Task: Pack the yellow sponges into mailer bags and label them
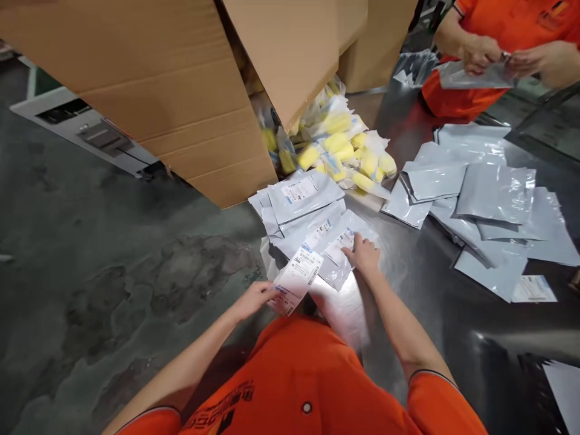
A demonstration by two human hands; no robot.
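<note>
My left hand (pixel 254 300) pinches the lower end of a sheet of printed shipping labels (pixel 299 273), held tilted over the table's near edge. My right hand (pixel 363 254) rests on a grey plastic mailing bag (pixel 336 277), its thumb and fingers apart. Under its fingertips lies a white shipping label (pixel 339 246) on that bag. Just beyond, more grey mailing bags are stacked, the top one (pixel 307 208) bearing a label. The upper end of the label sheet overlaps the bags, and I cannot tell exactly where it stops.
A large cardboard box (pixel 181 109) stands at the left, with yellow items in clear wrapping (pixel 344 148) spilling beside it. Grey mailing bags (pixel 496 190) lie heaped on the metal table (pixel 408 284) at right. A co-worker's hands (pixel 483 55) hold a clear bag.
</note>
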